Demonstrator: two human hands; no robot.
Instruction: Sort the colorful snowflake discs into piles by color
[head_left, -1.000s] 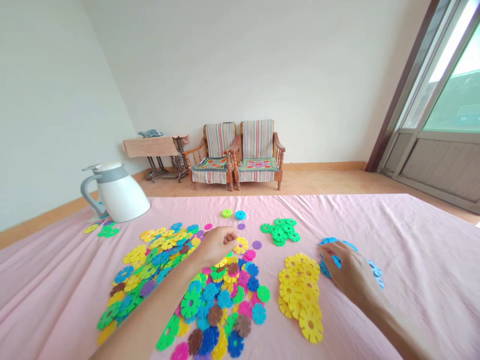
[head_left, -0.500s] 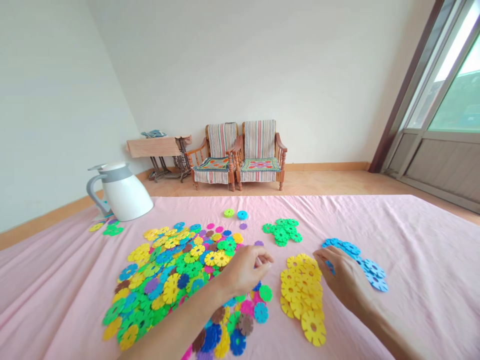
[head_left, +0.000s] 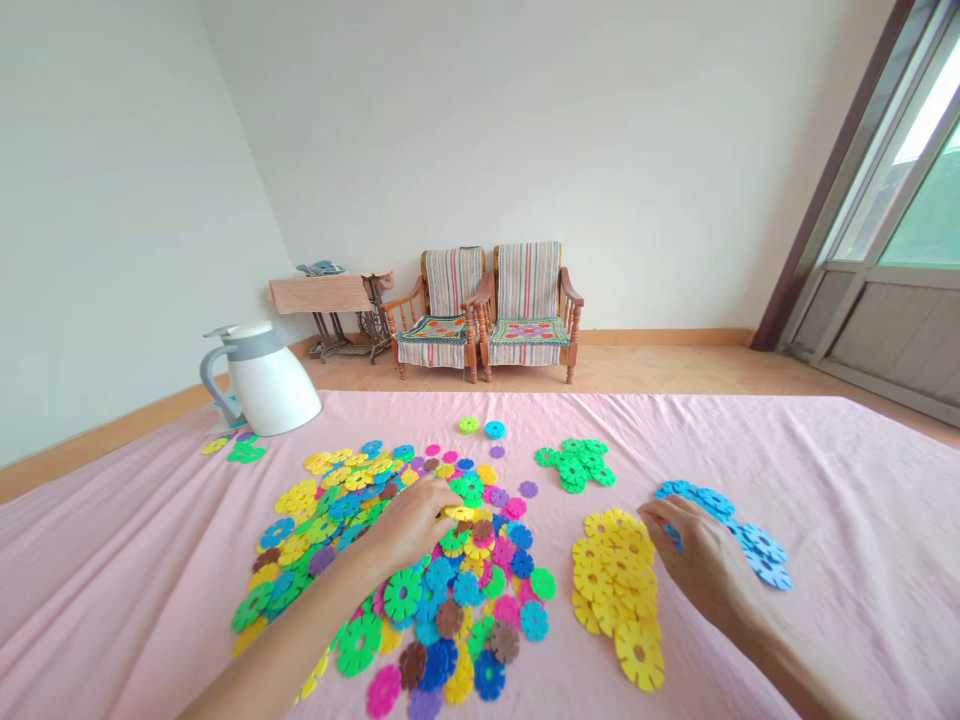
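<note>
My left hand (head_left: pixel 420 518) reaches over a mixed heap of notched plastic discs (head_left: pixel 403 594) in green, yellow, blue, pink, purple and brown. Its fingertips are closed on a yellow snowflake disc (head_left: pixel 459 513) at the heap's right part. My right hand (head_left: pixel 694 548) hovers low between a stack of yellow discs (head_left: pixel 616 580) and a group of light blue discs (head_left: pixel 761 542). Its fingers are curled together and point at the yellow stack's upper edge. Some blue shows under the palm; whether it is held or lies behind the hand, I cannot tell.
A cluster of green discs (head_left: pixel 576 465) lies beyond the yellow stack. Several loose discs (head_left: pixel 494 430) are scattered behind the heap. At the left stands a white jug (head_left: pixel 276 385) on the pink tablecloth (head_left: pixel 840 480). Two wooden chairs (head_left: pixel 529 300) stand past the table.
My left hand has moved left from the heap's right edge, back over the heap, and its fingers meet a yellow disc. My right hand stays nearly still. The view has shifted slightly.
</note>
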